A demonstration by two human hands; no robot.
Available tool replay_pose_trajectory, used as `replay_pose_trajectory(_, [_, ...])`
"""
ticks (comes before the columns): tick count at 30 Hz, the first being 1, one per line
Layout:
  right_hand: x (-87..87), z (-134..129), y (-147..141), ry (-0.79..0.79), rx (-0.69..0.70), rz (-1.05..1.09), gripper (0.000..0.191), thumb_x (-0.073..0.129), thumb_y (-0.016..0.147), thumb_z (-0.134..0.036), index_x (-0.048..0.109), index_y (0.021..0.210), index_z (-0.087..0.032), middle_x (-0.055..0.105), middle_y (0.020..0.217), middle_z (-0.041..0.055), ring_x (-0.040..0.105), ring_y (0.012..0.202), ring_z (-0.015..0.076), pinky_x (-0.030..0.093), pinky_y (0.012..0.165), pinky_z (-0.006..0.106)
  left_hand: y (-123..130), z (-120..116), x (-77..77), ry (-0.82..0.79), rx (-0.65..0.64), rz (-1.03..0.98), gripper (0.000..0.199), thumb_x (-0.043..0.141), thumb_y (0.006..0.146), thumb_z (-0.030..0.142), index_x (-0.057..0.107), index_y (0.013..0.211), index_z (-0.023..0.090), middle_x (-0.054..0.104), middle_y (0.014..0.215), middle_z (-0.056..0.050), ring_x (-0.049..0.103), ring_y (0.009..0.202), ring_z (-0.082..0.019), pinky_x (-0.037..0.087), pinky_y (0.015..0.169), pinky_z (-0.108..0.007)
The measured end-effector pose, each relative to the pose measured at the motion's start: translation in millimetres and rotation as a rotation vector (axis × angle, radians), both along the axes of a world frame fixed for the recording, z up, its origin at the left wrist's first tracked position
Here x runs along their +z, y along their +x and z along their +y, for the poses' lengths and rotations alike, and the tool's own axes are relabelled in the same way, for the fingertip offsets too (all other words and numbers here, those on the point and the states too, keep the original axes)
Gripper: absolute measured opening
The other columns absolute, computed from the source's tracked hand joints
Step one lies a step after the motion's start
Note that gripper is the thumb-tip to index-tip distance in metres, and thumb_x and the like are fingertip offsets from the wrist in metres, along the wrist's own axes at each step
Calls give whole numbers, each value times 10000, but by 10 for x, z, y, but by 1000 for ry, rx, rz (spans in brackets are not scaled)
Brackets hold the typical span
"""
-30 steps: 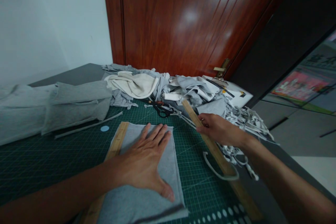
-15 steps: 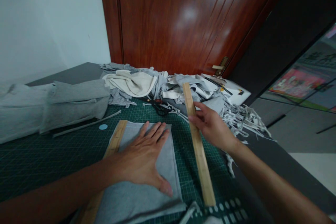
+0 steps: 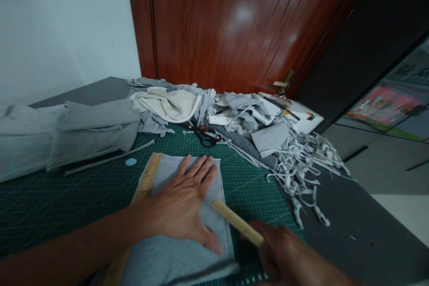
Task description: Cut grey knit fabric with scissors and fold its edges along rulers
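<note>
My left hand (image 3: 187, 205) lies flat on a folded piece of grey fabric (image 3: 161, 254), fingers spread. Along the fabric's left edge runs a wooden ruler (image 3: 149, 178), partly covered by my left forearm. A second wooden ruler (image 3: 237, 223) is gripped by my right hand (image 3: 278, 250), which is blurred by motion. The far end of this ruler reaches over the right edge of the fabric; whether it touches the cloth I cannot tell. Beneath everything is a green cutting mat (image 3: 254, 192) with a fine grid.
Black scissors (image 3: 208, 138) rest beyond the fabric, beside heaped cloth scraps (image 3: 248, 111) and a tangle of cut strips (image 3: 301, 161). Larger grey fabric pieces (image 3: 97, 120) lie at left, near a thin strip (image 3: 110, 158) and a light-blue disc (image 3: 131, 161). A wooden door (image 3: 214, 31) stands behind.
My right hand has come down and nearer with its ruler, which has swung from steep to slanting over the fabric's right edge. My left hand stays in place on the fabric.
</note>
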State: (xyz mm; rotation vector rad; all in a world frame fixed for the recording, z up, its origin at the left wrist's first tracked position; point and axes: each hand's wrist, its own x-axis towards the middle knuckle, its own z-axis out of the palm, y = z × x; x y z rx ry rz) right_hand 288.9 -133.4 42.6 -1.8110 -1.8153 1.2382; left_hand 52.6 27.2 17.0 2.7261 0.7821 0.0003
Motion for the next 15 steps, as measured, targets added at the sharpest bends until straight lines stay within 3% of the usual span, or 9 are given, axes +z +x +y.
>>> replay_pose_trajectory(2, [-85,-92,7,59,-163,89,545,814,804,-712,675,1045,-243,582,642,-17,490,540,175,337,470,303,10,-3,24,3,7,17,1455,656,705,940,145,1759,77,-29,1816,-223,-44,1698,-440,-54,1349,-680])
replay_pose_trajectory(4, [-46,-92,33,83,-349,204,641,596,908,-858,633,1116,-253,536,569,-47,440,465,161,322,415,279,20,-7,47,2,16,35,1466,660,702,940,145,1756,60,-36,1810,-234,-49,1696,-450,-55,1344,-692])
replay_pose_trajectory(6, [33,-27,-5,58,-466,328,682,461,932,-927,575,1042,-264,468,502,-87,357,389,134,281,359,244,24,-11,57,-1,13,49,1480,667,700,938,135,1754,46,-44,1807,-239,-52,1693,-457,-53,1344,-695])
replay_pose_trajectory(9, [81,157,-212,207,-509,482,646,599,902,-891,507,839,-255,505,605,-65,474,494,121,431,447,226,21,-11,40,11,6,45,1469,672,700,935,152,1753,52,-35,1807,-243,-44,1694,-453,-48,1346,-693])
replay_pose_trajectory(11, [43,324,-385,343,-495,590,633,706,870,-830,486,773,-244,455,615,-81,445,530,98,411,487,200,17,-10,18,22,14,26,1463,685,690,940,188,1750,64,-2,1811,-252,-27,1694,-455,-45,1348,-687])
replay_pose_trajectory(15, [-90,740,-579,391,-481,725,458,796,874,-611,549,960,-236,470,648,-113,396,450,89,351,410,207,27,-22,4,17,34,10,1576,767,572,962,216,1743,63,53,1810,-278,6,1689,-479,-35,1354,-681])
